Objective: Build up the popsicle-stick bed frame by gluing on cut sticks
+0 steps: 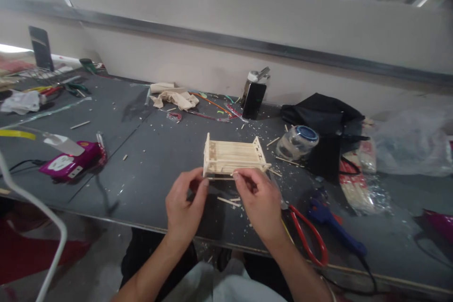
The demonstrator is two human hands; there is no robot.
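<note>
The right hand [260, 200] appears to pinch a thin, pale wooden stick [221, 179]; the left hand [186, 205] is at its other end, its grip unclear. Just beyond sits the pale, bed-shaped wooden-stick model [233, 151], set back from the grey counter's [141, 188] near edge. Fitting the stick along the model's near side seems underway; the next move likely calls for steady alignment. Red-handled pliers [313, 240] lie rightward, by that edge.

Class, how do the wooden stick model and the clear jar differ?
The wooden stick model is pale and slatted; the clear jar is see-through with a blue lid. The model is long and boxy, the jar rounded. The left hand and right hand are at the model's near side; neither touches the jar. Both share the grey table.
</note>
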